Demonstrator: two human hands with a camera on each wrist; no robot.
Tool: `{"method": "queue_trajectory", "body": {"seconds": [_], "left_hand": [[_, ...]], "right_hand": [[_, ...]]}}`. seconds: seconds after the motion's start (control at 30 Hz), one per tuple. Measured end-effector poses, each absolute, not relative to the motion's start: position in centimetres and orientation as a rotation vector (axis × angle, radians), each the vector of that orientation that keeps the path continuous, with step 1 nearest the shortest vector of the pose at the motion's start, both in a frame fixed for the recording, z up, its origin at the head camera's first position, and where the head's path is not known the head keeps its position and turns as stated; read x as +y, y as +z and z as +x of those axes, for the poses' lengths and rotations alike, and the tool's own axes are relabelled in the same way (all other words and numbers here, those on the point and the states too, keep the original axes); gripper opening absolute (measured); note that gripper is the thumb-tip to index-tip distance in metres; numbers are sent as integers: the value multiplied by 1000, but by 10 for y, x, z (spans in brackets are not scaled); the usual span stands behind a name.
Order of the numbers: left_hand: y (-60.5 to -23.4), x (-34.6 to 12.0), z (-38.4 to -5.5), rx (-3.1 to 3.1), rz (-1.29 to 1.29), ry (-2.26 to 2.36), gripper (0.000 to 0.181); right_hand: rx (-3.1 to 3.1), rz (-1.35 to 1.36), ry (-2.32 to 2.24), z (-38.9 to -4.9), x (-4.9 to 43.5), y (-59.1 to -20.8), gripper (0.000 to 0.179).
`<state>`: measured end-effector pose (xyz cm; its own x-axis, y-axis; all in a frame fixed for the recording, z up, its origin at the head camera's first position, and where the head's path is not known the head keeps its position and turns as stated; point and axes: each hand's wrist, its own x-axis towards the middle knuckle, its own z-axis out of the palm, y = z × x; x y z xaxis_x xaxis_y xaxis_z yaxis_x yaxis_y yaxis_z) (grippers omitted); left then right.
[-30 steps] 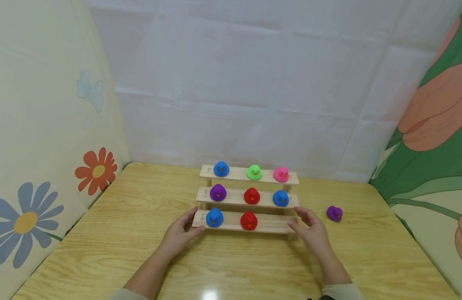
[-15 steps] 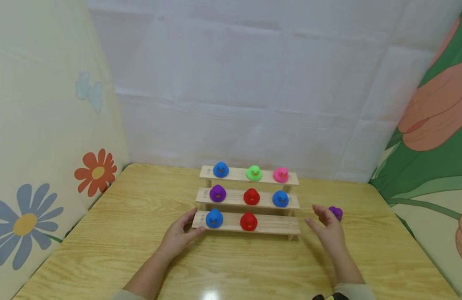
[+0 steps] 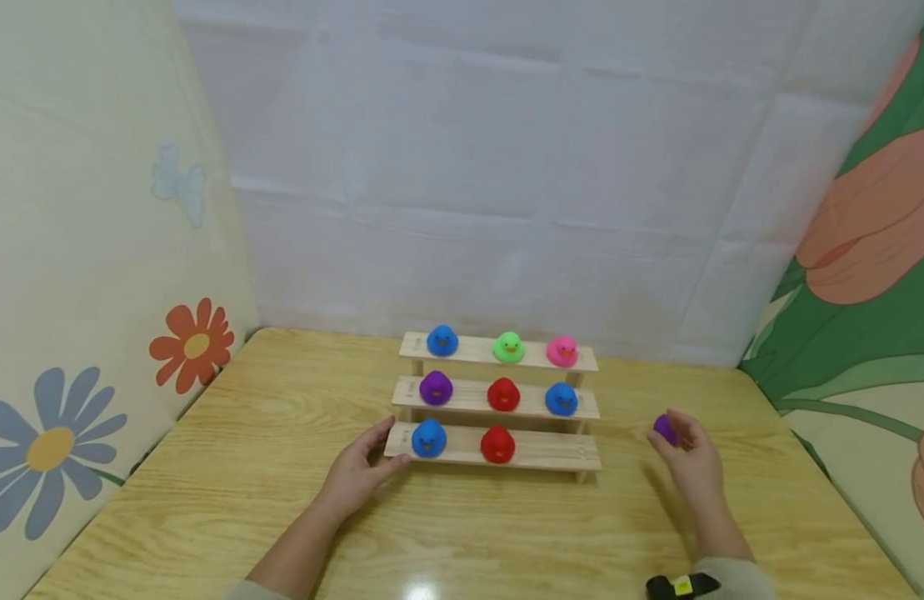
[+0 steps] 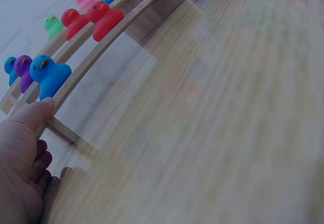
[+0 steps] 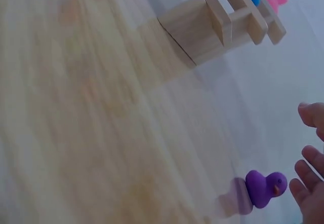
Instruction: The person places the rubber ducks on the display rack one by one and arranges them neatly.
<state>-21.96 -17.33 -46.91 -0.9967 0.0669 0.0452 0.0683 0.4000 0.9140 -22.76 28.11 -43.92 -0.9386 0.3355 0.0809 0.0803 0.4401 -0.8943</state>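
Note:
My left hand grips the left end of a three-tier wooden display stand, thumb over the bottom shelf beside a blue rubber duck. In the left wrist view that thumb lies against the shelf end, the other fingers below it. My right hand is at a purple rubber duck on the table, right of the stand. The right wrist view shows this purple duck upright, with the spread fingers close beside it and a small gap between.
A red duck sits mid bottom shelf. The middle shelf holds purple, red and blue ducks; the top holds blue, green and pink ones. A white cloth hangs behind the table.
My right hand has left the right end of the stand and moved right to the loose purple duck. My left hand has stayed on the stand's left end.

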Motion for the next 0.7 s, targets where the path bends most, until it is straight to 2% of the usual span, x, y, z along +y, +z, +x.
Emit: {"method": "queue_trajectory", "body": {"seconds": [0.4, 0.7], "left_hand": [[-470, -173, -219, -2627, -131, -1705, 73], [-472, -173, -222, -2628, -124, -1698, 74]], "right_hand": [[-2449, -476, 1566, -236, 301, -446, 62], [-2514, -463, 1588, -242, 307, -451, 66]]}}
